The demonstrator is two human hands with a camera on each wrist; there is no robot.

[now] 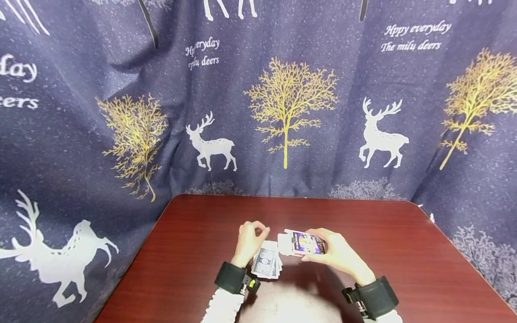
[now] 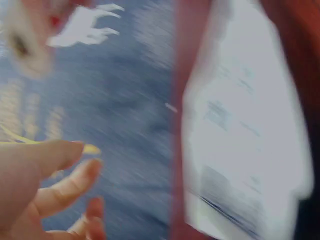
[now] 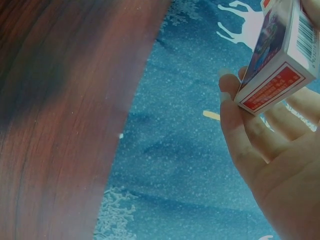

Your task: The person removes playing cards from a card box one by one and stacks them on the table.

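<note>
My right hand (image 1: 341, 253) grips a playing-card box (image 1: 308, 243), printed purple and yellow, with its white flap open toward the left. The right wrist view shows the fingers and thumb on the sides of the box (image 3: 270, 82), its red panel and barcode at the near end. Left of the box, a loose stack of playing cards (image 1: 266, 261) lies on the table, patterned backs up and edges uneven. Above and beside that stack is my left hand (image 1: 248, 242), loosely bent and holding nothing. In the left wrist view its fingers (image 2: 67, 192) stand apart, beside the blurred cards (image 2: 245, 130).
The reddish-brown table (image 1: 194, 233) ends at a back edge against a dark blue curtain (image 1: 258, 134) printed with white deer and yellow trees. Dark bands (image 1: 231, 277) circle both wrists. A bright glare lies on the table's near part.
</note>
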